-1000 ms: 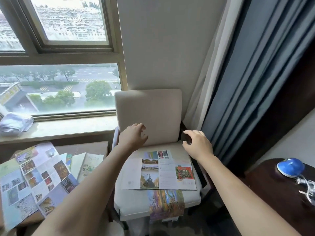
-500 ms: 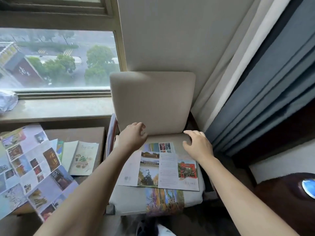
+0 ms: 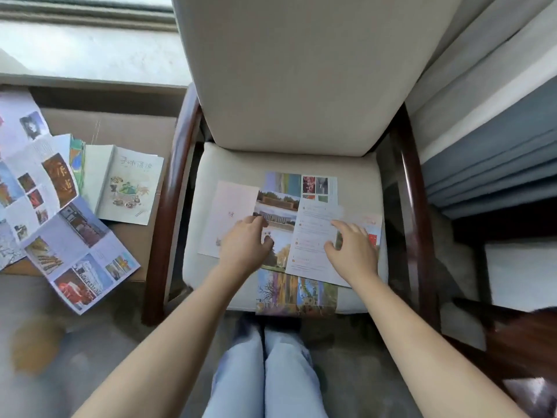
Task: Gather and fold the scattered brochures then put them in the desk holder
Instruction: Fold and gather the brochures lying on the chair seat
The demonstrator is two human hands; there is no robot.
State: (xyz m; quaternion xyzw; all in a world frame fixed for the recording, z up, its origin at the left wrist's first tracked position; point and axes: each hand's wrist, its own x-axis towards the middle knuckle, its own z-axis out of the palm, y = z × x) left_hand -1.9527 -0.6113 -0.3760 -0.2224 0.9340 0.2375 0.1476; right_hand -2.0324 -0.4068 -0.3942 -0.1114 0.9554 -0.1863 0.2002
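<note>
Beige cushioned chair seat [image 3: 217, 164] w/ dark wood arms carries unfolded photo-printed paper brochure [image 3: 280, 206], long axis left-right. Left grip [image 3: 245, 242] rests loosely curled centre-left on it, right grip [image 3: 352, 251] spread flat on right panel; neither holds anything. Both equally near.

Your brochure [image 3: 313, 233] is printed paper with a faint sheen, lying on a seat cushion [image 3: 355, 170] of matt beige cloth. The chair frame [image 3: 177, 188] is dark, glossy polished wood, and the box [image 3: 120, 131] to your left looks like dull brown cardboard
</note>
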